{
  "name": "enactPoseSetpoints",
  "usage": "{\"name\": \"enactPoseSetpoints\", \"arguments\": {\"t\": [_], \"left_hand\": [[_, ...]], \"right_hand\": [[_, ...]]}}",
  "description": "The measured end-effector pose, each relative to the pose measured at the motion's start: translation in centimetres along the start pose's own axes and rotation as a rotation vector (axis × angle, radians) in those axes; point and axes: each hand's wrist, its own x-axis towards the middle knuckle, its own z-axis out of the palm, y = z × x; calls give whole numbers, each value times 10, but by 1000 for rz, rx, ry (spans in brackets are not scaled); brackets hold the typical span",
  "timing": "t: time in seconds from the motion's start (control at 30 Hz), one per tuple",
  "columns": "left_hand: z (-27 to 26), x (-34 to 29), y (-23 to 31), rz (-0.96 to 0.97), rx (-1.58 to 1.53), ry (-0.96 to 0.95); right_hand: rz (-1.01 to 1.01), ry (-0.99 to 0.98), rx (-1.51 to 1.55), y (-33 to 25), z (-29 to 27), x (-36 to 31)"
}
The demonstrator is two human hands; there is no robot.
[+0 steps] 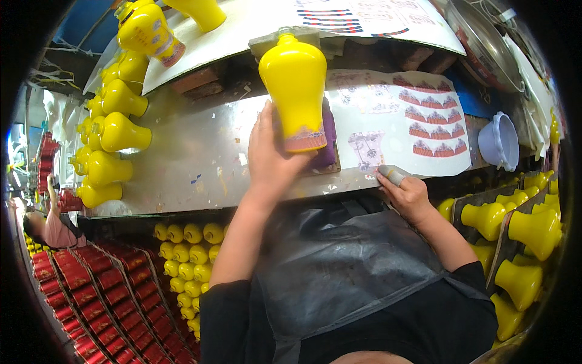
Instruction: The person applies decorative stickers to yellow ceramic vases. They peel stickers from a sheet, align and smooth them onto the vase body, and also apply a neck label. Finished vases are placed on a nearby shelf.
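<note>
Left hand (274, 162), fingers curled, grips a glossy yellow vase-shaped bottle (294, 76), foot banded, visible body bare; right hand (410, 195) pinches an unapplied pale-purple floral film (366, 148)

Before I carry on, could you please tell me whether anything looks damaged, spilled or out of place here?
Only the metal worktop looks untidy: pale flecks and a small blue scrap or mark, left of the left hand, break up its otherwise plain surface. The yellow bottle in that hand shows no visible damage.
</note>
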Motion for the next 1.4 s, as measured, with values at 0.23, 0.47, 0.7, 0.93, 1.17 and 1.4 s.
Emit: {"name": "enactPoseSetpoints", "arguments": {"t": [0.23,0.47,0.7,0.93,1.17,1.4], "left_hand": [[-3,-28,2,220,70,122],[2,-35,0,216,23,160],[-6,-41,4,276,64,84],[-4,-39,29,435,32,7],[21,-21,63,466,63,-189],[33,-5,83,519,109,73]], "right_hand": [[179,-277,21,-6,-18,19],[137,-288,9,-9,-18,21],[242,-34,294,5,-6,10],[362,-94,491,13,-14,42],[986,-204,1500,7,-53,91],[935,-143,1855,-27,-84,118]]}}
